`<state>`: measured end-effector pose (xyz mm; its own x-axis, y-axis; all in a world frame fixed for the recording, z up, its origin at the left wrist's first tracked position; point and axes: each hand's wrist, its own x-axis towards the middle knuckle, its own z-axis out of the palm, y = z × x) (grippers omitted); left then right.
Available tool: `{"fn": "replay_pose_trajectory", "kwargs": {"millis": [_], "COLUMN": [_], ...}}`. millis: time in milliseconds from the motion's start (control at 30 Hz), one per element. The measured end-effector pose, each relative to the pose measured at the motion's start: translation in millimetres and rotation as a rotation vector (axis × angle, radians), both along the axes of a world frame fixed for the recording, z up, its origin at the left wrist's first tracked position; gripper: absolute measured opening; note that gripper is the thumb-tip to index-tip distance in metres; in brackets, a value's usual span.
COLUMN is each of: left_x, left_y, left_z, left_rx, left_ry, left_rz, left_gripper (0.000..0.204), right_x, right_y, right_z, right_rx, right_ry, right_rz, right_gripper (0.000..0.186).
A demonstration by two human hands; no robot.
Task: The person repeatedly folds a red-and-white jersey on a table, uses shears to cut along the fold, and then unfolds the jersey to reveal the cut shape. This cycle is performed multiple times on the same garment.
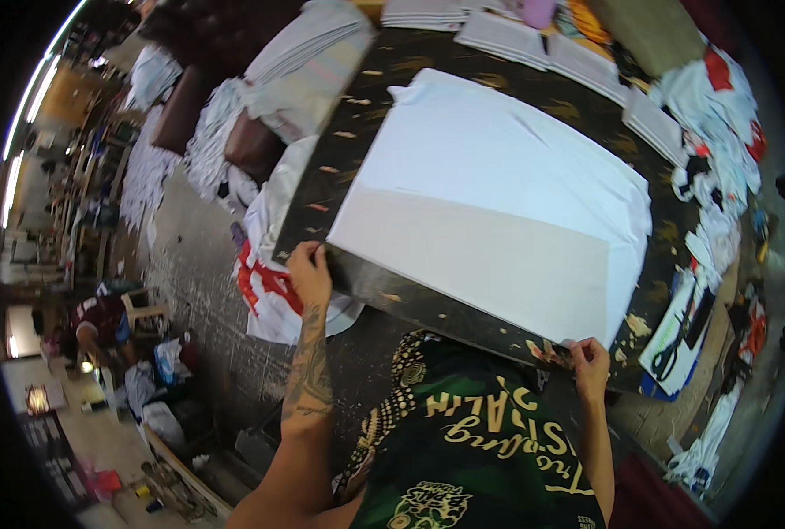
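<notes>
White cloth (489,145), apparently a garment, is spread out on a dark, patterned tabletop (348,150). Over its near part lies a pale greyish rectangular sheet (472,256) with straight edges; whether it is board, paper or fabric I cannot tell. My left hand (311,271) pinches at the sheet's near left corner, by the table's edge. At the near right corner my right hand (591,363) has thumb and fingers closed on the sheet's edge, where the cloth meets it.
Folded white stacks (503,40) line the far edge. Black-handled scissors (666,363) lie on a white and blue packet at the right, beside heaped cloth (706,97). Red and white cloth (269,295) hangs by the left edge. Another person (101,322) sits far left.
</notes>
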<state>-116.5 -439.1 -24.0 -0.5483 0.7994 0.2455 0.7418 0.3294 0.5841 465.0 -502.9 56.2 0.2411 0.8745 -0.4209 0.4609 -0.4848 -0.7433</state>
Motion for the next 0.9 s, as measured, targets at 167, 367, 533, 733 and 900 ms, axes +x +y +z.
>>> {"fn": "replay_pose_trajectory", "kwargs": {"millis": [167, 367, 533, 733, 900], "left_x": [-14, -9, -5, 21, 82], "left_y": [30, 39, 33, 59, 83], "left_z": [11, 37, 45, 53, 35], "left_rx": [-0.119, -0.063, -0.048, -0.471, -0.201], "left_ry": [-0.108, -0.428, -0.379, -0.055, 0.297], "left_rz": [-0.070, -0.028, -0.080, 0.086, -0.365], "left_gripper": [0.020, 0.016, 0.017, 0.040, 0.077], "right_x": [-70, -93, -92, -63, 64], "right_y": [8, 15, 18, 23, 48], "right_z": [-7, -22, -29, -15, 12], "right_rx": [-0.503, -0.402, -0.401, -0.330, 0.306], "right_ry": [0.503, 0.400, 0.313, 0.084, -0.551], "right_rz": [-0.175, -0.544, -0.623, -0.404, -0.049], "right_gripper": [0.035, 0.037, 0.036, 0.049, 0.025]}}
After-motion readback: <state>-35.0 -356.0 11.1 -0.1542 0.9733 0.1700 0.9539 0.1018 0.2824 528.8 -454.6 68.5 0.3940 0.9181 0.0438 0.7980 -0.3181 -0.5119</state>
